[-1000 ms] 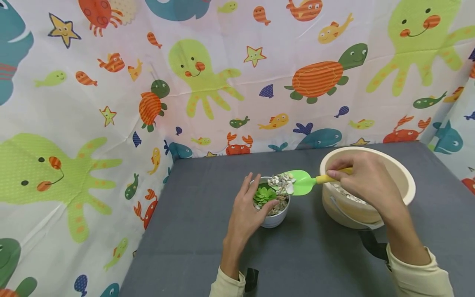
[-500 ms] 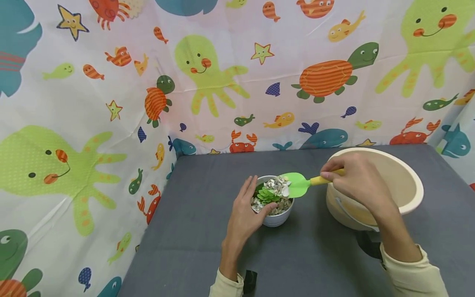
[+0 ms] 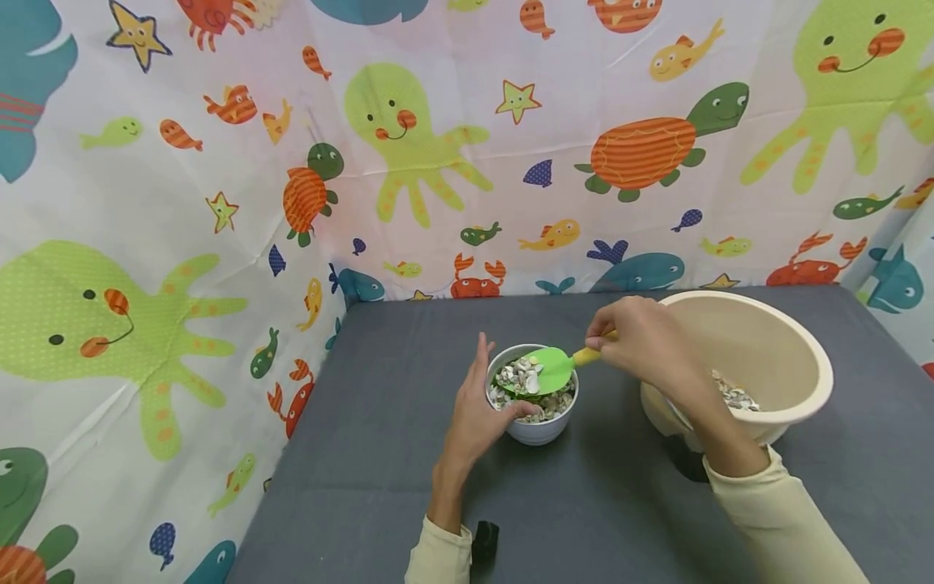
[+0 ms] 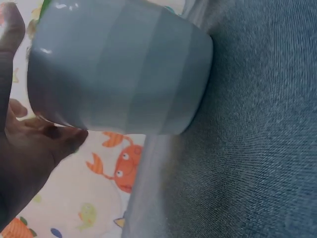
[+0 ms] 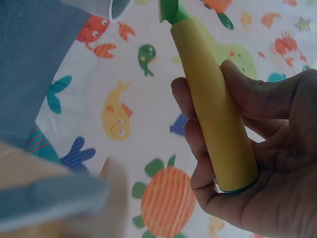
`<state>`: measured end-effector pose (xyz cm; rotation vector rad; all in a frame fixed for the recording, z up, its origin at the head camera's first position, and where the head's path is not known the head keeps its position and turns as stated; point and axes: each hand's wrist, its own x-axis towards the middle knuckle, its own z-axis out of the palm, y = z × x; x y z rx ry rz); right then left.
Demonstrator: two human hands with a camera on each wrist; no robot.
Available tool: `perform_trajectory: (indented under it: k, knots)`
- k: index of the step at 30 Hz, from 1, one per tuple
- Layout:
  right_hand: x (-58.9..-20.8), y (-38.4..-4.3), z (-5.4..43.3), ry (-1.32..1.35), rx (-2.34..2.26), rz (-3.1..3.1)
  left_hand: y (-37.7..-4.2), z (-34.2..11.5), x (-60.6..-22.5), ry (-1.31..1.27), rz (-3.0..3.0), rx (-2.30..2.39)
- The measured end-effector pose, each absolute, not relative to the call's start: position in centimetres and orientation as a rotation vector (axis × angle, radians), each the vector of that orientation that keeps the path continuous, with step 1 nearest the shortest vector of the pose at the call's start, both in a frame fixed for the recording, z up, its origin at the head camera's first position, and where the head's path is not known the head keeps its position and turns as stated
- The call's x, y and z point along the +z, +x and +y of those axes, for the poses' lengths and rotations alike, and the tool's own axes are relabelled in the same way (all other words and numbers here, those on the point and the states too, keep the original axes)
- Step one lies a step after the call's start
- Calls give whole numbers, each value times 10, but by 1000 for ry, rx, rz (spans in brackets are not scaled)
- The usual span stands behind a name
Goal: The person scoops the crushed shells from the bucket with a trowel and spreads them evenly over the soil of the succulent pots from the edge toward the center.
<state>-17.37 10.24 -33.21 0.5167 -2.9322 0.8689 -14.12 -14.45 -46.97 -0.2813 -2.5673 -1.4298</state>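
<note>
My left hand (image 3: pixel 474 414) holds a small white plant pot (image 3: pixel 538 431), its thumb over the near rim and its fingers along the left side. The pot's ribbed wall (image 4: pixel 119 69) fills much of the left wrist view. Small shells and pebbles (image 3: pixel 550 408) lie in the pot around a green succulent, now mostly hidden under a toy trowel. My right hand (image 3: pixel 642 341) grips the trowel's yellow handle (image 5: pixel 215 114), fingers wrapped round it in the right wrist view. Its green blade (image 3: pixel 556 371) lies over the pot, loaded with shells (image 3: pixel 520 375) at the tip.
A cream bucket (image 3: pixel 810 357) with more shells (image 3: pixel 733 393) at its bottom stands right of the pot, behind my right forearm. Both stand on a dark grey cloth-covered table (image 3: pixel 365 454). A sea-animal curtain (image 3: pixel 452 81) borders the back and left.
My right hand has moved left with the trowel, away from the bucket, bringing the loaded blade over the pot and covering the succulent. My left hand stays at the pot.
</note>
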Motion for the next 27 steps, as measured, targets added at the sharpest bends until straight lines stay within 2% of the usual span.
perform_trajectory:
  k: [7, 12, 20, 27]
  knots:
    - [-326, -178, 71, 649, 655, -2845, -148, -157, -481, -451, -2515, -1587]
    - [-324, -176, 50, 635, 439, -2809, -149, -163, -482, -508, -2535, -1652]
    - [-328, -169, 38, 550, 236, -2780, -145, -162, -478, -479, -2596, -1609]
    - [-330, -162, 27, 567, 107, -2708, -140, -154, -478, -344, -2606, -1595]
